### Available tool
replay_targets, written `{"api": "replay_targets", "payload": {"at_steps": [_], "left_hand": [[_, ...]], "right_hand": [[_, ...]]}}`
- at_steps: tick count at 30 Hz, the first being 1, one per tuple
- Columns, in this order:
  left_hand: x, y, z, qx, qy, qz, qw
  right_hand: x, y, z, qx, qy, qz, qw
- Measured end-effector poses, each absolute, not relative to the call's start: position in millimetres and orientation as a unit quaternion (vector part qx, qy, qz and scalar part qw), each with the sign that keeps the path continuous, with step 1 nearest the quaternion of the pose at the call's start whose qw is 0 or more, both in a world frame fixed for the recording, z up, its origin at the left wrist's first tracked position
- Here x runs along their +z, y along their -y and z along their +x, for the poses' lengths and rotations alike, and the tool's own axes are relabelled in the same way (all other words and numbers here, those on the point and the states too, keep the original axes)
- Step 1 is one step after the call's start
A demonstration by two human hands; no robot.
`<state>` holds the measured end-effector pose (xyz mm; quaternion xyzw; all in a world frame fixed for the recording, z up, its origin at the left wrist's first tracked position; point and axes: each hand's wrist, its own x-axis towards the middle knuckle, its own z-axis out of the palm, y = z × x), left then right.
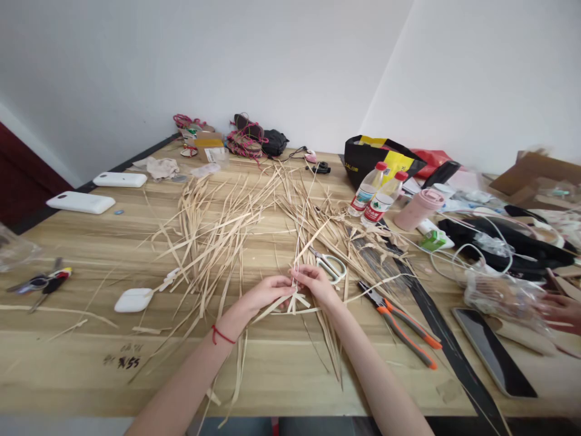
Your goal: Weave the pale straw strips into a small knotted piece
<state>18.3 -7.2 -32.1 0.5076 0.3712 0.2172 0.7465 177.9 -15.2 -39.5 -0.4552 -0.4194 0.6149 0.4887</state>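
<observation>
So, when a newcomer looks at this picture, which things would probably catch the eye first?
Probably the pale flat strips strewn over the middle of the table, with the left hand and right hand close together at the near side, holding a small fan of strips. Next might come the orange-handled pliers right of the hands, and two red-capped bottles farther back on the right.
</observation>
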Motion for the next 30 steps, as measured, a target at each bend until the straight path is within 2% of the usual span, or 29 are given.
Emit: {"api": "replay_targets", "payload": {"at_steps": [5,15,30], "left_hand": [[-34,7,20,0.227,-0.346,0.496,0.764],[-26,11,28,0.206,-0.230,0.390,0.868],[-30,11,30,0.201,-0.232,0.293,0.906]], "right_hand": [[-38,16,177,0.627,0.417,-0.438,0.491],[-35,16,178,0.698,0.368,-0.379,0.483],[-39,15,178,0.711,0.347,-0.376,0.482]]}}
